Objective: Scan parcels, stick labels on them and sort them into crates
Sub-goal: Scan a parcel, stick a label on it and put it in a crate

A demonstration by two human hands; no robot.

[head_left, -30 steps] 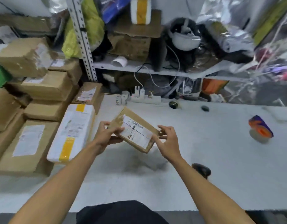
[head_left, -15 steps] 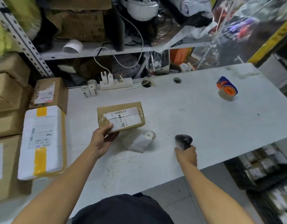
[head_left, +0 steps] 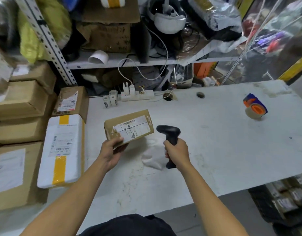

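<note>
My left hand [head_left: 111,151] grips the near corner of a small brown cardboard parcel [head_left: 129,126] and holds it above the white table [head_left: 214,142]. A white shipping label with a barcode faces up on the parcel. My right hand [head_left: 176,150] grips the handle of a black barcode scanner [head_left: 169,132], whose head sits just right of the parcel and points toward it. Under the scanner, a white roll of labels [head_left: 152,160] lies on the table.
Stacked cardboard parcels [head_left: 22,103] and a white parcel with yellow tape [head_left: 61,150] fill the left side. A tape dispenser [head_left: 254,108] sits at the far right, a power strip [head_left: 138,96] and small label rolls at the back. Crates with parcels [head_left: 286,200] stand below the table's right edge.
My right hand has lifted the scanner from the table's near edge and brought it up beside the parcel. My left hand keeps holding the parcel.
</note>
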